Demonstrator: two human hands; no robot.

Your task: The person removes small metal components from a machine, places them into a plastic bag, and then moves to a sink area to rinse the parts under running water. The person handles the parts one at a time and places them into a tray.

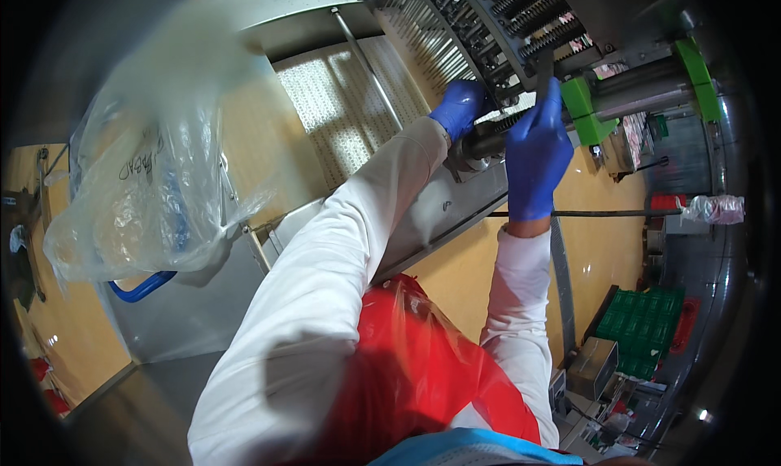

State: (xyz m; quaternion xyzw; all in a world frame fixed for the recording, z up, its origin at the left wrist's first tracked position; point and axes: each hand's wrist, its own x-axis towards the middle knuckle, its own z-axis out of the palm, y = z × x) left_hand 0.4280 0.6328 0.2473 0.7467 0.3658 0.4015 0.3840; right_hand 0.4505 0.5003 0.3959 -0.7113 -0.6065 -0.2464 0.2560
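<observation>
Grey metal needle-and-spring machine head [491,28] sits far, right of centre, seemingly mid-adjustment: blue-gloved left hand [460,108] at its near edge, grip too hidden to tell, matching right hand [538,161] pinching a dark flat bar [544,69] that likely wants careful lining-up!

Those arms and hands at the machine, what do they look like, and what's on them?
The left hand and right hand wear smooth, close-fitting, deep-blue gloves. Long white fabric sleeves, creased along their length, run down toward the wrists. A bare strip of wrist shows between the right glove and its sleeve. I see no cables or markings on them.
</observation>
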